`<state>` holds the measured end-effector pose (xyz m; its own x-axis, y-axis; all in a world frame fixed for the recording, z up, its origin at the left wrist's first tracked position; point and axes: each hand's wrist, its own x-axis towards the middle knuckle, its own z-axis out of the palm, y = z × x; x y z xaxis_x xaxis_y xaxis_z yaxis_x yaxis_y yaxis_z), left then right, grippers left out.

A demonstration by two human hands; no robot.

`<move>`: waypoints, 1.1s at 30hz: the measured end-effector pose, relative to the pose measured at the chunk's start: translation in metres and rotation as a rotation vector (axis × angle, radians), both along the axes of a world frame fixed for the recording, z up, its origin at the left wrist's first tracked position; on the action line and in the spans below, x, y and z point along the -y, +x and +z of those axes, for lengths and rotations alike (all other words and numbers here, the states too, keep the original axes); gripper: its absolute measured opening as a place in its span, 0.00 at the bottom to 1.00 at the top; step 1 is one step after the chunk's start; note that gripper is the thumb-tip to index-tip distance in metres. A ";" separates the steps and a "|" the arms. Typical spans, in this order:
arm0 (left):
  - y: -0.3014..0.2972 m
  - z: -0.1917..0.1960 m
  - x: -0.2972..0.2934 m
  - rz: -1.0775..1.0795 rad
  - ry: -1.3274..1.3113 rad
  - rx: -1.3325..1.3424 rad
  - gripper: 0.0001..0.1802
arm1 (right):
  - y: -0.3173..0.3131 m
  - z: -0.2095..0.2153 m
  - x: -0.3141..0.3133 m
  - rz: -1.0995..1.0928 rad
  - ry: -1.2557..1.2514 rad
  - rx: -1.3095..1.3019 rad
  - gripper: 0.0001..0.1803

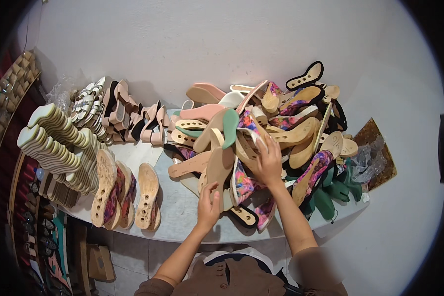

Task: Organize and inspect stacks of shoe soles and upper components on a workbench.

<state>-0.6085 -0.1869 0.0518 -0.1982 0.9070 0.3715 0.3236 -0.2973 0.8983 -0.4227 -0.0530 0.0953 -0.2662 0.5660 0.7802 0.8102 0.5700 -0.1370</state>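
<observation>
The left hand is curling its fingers around the lower end of a tan, flat, wood-coloured shoe insole at the near edge of the big heap of mixed insoles. The right hand is lying spread, fingers apart, pressing on tan insoles in the heap's middle, gripping nothing clearly. Everything is sitting on the pale grey table, with stacked cream ridged soles well off left.

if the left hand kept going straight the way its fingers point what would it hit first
Probably the tan sole it already touches at the near edge of the heap: the left hand points up and away from the person, into that sole. Depth is unclear.
</observation>
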 end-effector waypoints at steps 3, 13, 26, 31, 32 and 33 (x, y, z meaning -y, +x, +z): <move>0.011 0.001 -0.004 0.053 -0.021 0.030 0.17 | 0.018 0.024 -0.025 0.036 0.038 -0.050 0.31; 0.011 0.021 -0.007 0.101 0.014 -0.024 0.16 | 0.027 0.098 -0.052 0.059 0.217 -0.504 0.15; -0.053 -0.006 0.052 0.452 0.116 -0.043 0.51 | -0.118 0.051 -0.027 0.750 -0.805 -0.910 0.13; -0.072 -0.009 0.097 0.531 -0.084 -0.141 0.45 | -0.193 0.018 -0.017 0.775 -1.072 -0.855 0.16; -0.076 -0.007 0.103 0.587 -0.112 -0.221 0.45 | -0.204 0.006 -0.019 0.792 -1.084 -0.848 0.16; -0.080 -0.004 0.109 0.598 -0.171 -0.117 0.44 | -0.212 -0.008 -0.023 0.785 -1.034 -0.742 0.18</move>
<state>-0.6889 -0.2956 0.0482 -0.6560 0.7005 0.2810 0.4884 0.1100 0.8657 -0.6346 -0.0301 0.0873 -0.4894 0.8425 0.2252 -0.0822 0.2125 -0.9737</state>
